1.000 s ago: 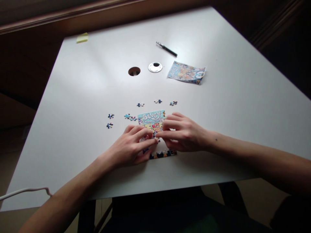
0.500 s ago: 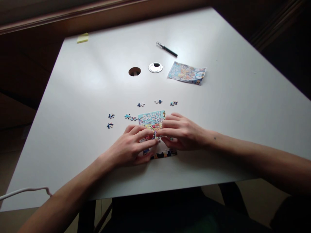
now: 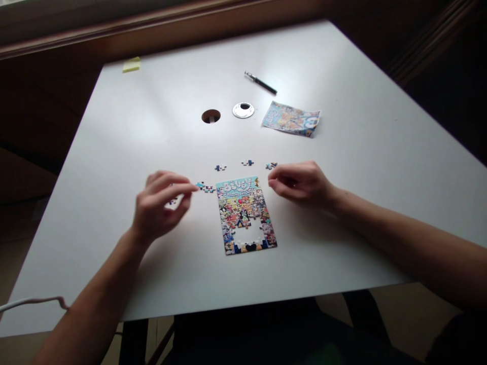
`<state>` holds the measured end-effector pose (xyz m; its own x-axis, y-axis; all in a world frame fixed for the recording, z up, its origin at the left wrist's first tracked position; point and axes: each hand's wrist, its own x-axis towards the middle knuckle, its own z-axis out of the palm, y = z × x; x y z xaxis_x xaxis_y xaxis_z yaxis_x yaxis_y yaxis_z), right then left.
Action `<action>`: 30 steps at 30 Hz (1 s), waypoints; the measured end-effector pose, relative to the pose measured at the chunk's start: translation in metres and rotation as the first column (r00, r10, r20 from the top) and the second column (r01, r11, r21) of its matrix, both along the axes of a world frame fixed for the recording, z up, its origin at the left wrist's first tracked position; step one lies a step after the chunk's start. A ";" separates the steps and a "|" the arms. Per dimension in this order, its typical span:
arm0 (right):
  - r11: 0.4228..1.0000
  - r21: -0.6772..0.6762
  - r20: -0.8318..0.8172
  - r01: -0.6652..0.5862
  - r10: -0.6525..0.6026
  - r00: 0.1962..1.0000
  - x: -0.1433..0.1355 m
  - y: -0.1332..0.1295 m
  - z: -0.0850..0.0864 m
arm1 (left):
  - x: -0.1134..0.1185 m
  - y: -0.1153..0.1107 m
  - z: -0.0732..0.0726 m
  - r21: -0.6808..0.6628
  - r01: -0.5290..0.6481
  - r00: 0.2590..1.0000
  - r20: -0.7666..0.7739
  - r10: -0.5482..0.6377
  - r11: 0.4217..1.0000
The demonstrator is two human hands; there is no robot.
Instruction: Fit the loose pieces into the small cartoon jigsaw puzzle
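White worktop [image 3: 342, 213] carries a small, brightly printed jigsaw puzzle [image 3: 245, 214], a rectangle lying flat near my edge; its long axis runs away from me toward the far side, tilted slightly so the near end sits further right, and its pale blue title band points to the far end. A gap of missing pieces shows white in its near part. My left hand [image 3: 160, 205] hovers just left of the puzzle, fingers curled with thumb and forefinger close together over two dark loose pieces [image 3: 172, 195] that it partly hides; I cannot tell whether its grip has closed on one. A pair of light blue pieces [image 3: 204, 187] lies between that hand and the puzzle's far left corner. My right hand [image 3: 300, 182] sits just right of the title band, fingers curled inward, fingertips next to a loose piece [image 3: 271, 165]; I cannot tell whether its grip holds anything. Two more pieces [image 3: 219, 167] [image 3: 247, 162] lie just beyond the puzzle. Further off lie a printed leaflet [image 3: 292, 118], a black pen [image 3: 261, 82], a metal ring cap [image 3: 243, 109] beside a round cable hole [image 3: 210, 116], and a yellow note pad [image 3: 131, 64] at the far left corner.
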<state>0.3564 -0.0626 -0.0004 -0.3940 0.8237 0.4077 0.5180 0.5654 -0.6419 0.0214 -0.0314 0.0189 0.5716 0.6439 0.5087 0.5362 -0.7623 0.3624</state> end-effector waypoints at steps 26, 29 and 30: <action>0.982 -0.176 0.018 0.065 -0.063 0.998 0.009 0.008 0.000 | -0.042 0.039 -0.005 -0.304 -0.199 0.962 -0.242 0.127 0.932; 0.983 -0.176 0.018 0.061 -0.059 0.998 0.009 0.009 0.000 | -0.041 0.038 -0.005 -0.316 -0.216 0.960 -0.242 0.142 0.924; 0.983 -0.175 0.018 0.061 -0.058 0.998 0.009 0.009 0.000 | -0.040 0.037 -0.005 -0.336 -0.224 0.965 -0.210 0.159 0.915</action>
<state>0.3658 -0.0538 -0.0008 -0.3463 0.9043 0.2496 0.5562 0.4122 -0.7216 -0.0188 0.0058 0.0143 0.4775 0.8689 0.1307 0.7386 -0.4774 0.4760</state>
